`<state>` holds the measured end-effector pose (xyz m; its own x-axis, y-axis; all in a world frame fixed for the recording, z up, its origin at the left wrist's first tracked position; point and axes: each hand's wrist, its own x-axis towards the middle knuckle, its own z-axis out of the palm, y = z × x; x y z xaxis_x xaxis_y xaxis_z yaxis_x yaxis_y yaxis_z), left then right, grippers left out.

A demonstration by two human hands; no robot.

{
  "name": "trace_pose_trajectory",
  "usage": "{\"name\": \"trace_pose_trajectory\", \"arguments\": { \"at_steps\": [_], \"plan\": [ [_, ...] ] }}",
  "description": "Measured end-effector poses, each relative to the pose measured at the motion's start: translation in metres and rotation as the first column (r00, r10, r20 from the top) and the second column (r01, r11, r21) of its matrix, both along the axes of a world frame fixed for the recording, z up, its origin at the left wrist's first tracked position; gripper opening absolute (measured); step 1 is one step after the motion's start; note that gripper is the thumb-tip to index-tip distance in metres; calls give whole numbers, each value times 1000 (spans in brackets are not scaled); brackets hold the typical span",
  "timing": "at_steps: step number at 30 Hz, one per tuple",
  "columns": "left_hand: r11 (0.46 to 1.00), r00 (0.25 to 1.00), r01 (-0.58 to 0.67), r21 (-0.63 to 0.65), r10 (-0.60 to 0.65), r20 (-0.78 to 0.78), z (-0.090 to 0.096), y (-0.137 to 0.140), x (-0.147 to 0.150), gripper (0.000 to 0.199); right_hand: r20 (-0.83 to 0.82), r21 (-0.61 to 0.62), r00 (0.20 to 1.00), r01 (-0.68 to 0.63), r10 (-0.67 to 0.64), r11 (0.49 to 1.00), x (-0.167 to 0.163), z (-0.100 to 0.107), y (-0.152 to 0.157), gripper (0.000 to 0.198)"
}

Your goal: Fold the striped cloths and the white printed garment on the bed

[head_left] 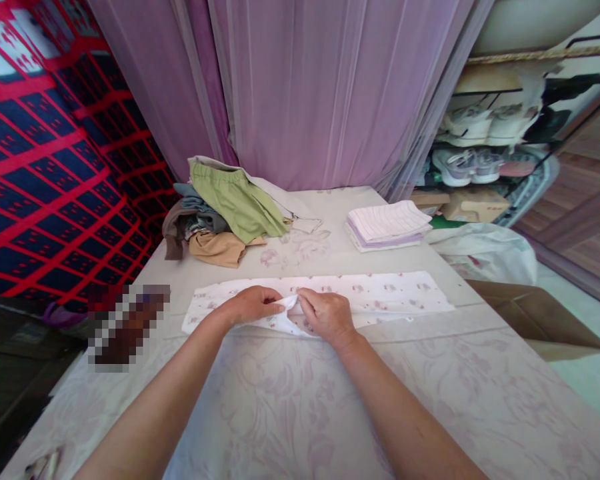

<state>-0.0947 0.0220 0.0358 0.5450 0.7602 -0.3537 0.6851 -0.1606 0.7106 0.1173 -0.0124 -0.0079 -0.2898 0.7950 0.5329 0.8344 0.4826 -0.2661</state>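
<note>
A long, narrow piece of white cloth (400,293) with a small reddish print lies across the table in layers; whether it is a garment I cannot tell. My left hand (253,305) is closed on its near edge, left of the middle, thumb pressed to the fingers. Just to the right, my right hand (329,315) pinches the same edge between thumb and curled fingers. Between the two hands the edge is lifted and puckered, with a small gap under it. Both ends of the cloth lie flat.
Behind the left end is a heap of clothes with green shorts (240,197) and a tan garment (217,249). A folded stack of striped cloths (387,223) sits at the back right. Purple curtains (300,87) hang behind; an open cardboard box (535,317) stands beyond the right edge.
</note>
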Motion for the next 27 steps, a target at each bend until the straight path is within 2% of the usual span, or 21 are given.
{"name": "trace_pose_trajectory", "arguments": {
  "at_steps": [6,11,14,19,22,25,27],
  "plan": [
    [995,998,-59,80,60,1,7,5,-3,46,-115,-26,993,-23,20,999,-3,-2,-4,27],
    [999,998,-25,-29,27,65,5,5,1,42,-170,-30,985,-12,7,999,-5,-6,-6,27],
    [999,997,-45,-20,47,65,2,5,4,39,-180,-39,984,-9,2,999,-7,-7,-6,27],
    [992,995,-89,94,84,59,-2,7,5,37,-262,-134,964,9,-44,991,-8,-4,-11,32],
    [981,996,-82,174,73,58,-2,5,5,36,-308,-222,951,-44,-27,974,-9,0,-19,41],
    [953,997,-83,290,79,26,-2,0,7,33,-304,-288,952,-119,27,950,-13,1,-25,45],
    [924,993,-97,370,115,-29,-3,-3,10,29,-277,-303,961,-112,25,946,-18,1,-28,43]
  ]
}}
